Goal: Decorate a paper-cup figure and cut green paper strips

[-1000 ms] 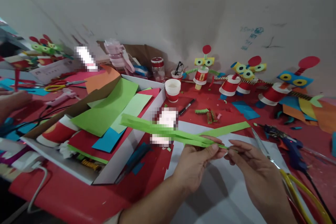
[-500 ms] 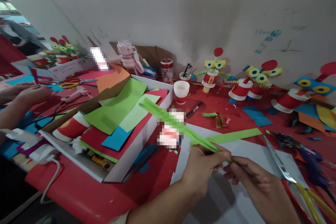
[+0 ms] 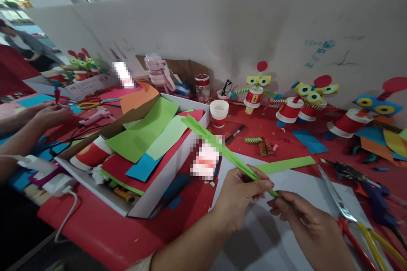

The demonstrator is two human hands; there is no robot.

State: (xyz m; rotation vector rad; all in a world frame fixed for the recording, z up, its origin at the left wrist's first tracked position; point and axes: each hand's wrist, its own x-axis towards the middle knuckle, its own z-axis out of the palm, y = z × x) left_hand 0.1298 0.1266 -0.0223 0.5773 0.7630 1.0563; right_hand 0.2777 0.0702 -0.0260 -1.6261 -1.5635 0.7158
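Long bright green paper strips [image 3: 227, 152] are pinched in my left hand [image 3: 240, 194], with their far ends reaching up and left toward the box. My right hand [image 3: 305, 216] grips the near end of the same strips between thumb and fingers. Both hands are above a white sheet [image 3: 267, 228]. Another green paper strip [image 3: 289, 164] lies flat behind my fingers. To the right of my right hand lie scissors [image 3: 346, 214] with red and yellow handles, pointing away from me.
A white box [image 3: 171, 165] of coloured paper stands at left. Behind are paper cups [image 3: 219, 112], a black marker [image 3: 234, 134], folded springs [image 3: 265, 146] and several paper-cup figures [image 3: 254, 97]. A glue gun [image 3: 372, 190] lies at right. Another person's hands [image 3: 47, 116] work at far left.
The strips' far ends have swung upward and the strips now look bunched narrower. My hands keep their grip. The camera view has turned slightly left; the other person's hands show more.
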